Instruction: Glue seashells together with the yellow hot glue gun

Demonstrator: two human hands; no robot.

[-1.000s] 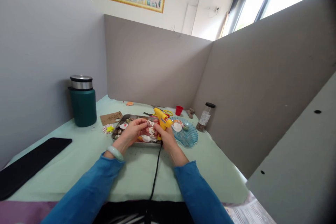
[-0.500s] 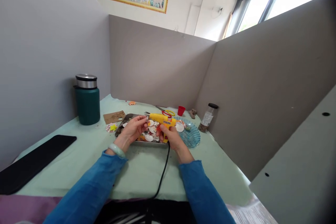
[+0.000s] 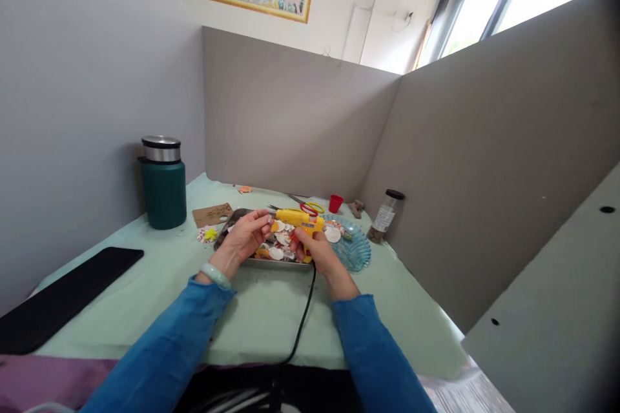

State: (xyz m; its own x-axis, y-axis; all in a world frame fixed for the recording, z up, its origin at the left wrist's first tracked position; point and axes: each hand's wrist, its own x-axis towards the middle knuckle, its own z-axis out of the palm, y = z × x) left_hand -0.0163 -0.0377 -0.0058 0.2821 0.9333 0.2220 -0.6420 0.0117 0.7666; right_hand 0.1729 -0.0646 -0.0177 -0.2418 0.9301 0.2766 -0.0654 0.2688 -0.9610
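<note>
My right hand [image 3: 316, 251] is wrapped round the handle of a yellow hot glue gun [image 3: 293, 217], whose nozzle points left. A black cord runs from the handle down to the front edge. Close to the nozzle, my left hand [image 3: 248, 234] pinches a small pale piece at its fingertips; its kind is too small to make out. Below both hands lies a metal tray [image 3: 276, 264] filled with white, orange and other small shell-like pieces, partly covered by the hands and the gun.
Right of the tray is a blue scalloped plate [image 3: 361, 255]. Behind stand a red cup [image 3: 335, 204] and scissors [image 3: 314, 207]. A jar [image 3: 385, 219] leans at right. On the left are a green flask [image 3: 163, 193], a brown card [image 3: 206, 215] and a black mat [image 3: 72, 297]. Grey partitions enclose the table.
Both hands and the glue gun hold almost the same pose. The whole view has shifted very slightly.
</note>
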